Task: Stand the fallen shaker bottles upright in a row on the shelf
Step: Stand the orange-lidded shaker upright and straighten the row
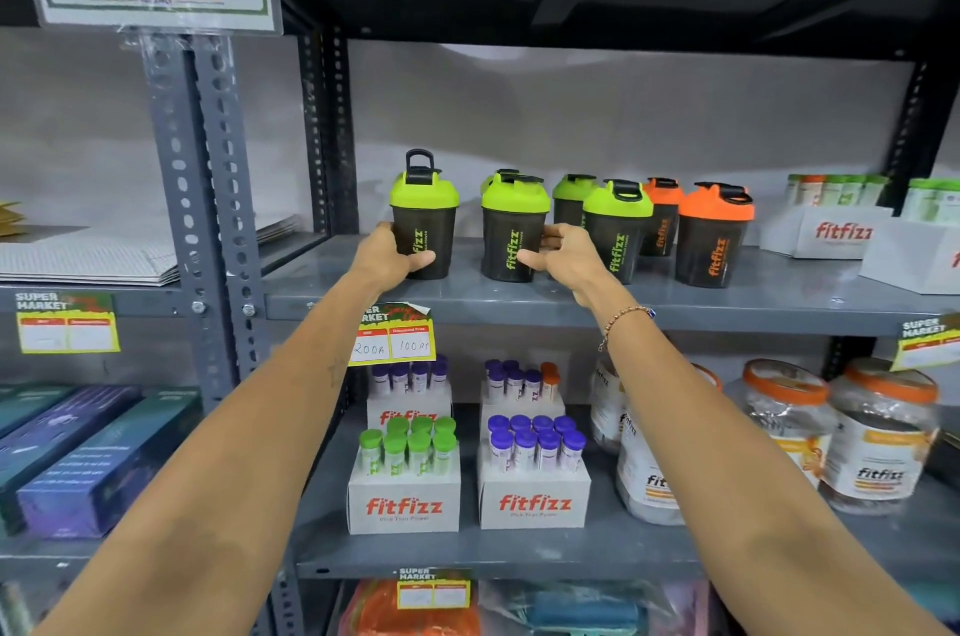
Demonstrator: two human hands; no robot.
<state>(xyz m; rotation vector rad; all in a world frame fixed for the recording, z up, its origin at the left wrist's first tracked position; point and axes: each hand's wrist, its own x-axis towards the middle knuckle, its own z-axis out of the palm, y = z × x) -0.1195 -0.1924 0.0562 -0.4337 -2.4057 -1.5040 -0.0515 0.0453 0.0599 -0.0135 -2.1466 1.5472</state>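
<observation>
Several dark shaker bottles stand upright on the grey middle shelf [519, 305]. My left hand [387, 258] grips the leftmost green-lidded shaker [426, 219], whose carry loop is flipped up. My right hand [563, 256] wraps the right side of the second green-lidded shaker [511, 232], thumb across its front. Another green lid peeks out behind that one. Further right stand a front green shaker [618, 232], one behind it [571, 198], and two orange-lidded shakers [714, 237] [662, 214]. None lies on its side.
White fitfizz boxes [826, 232] with small tubs stand at the shelf's right end. A price tag [395, 334] hangs from the shelf edge under my left wrist. Below are tube boxes [405, 479] and large jars [878, 438]. A steel upright [208, 198] borders the left.
</observation>
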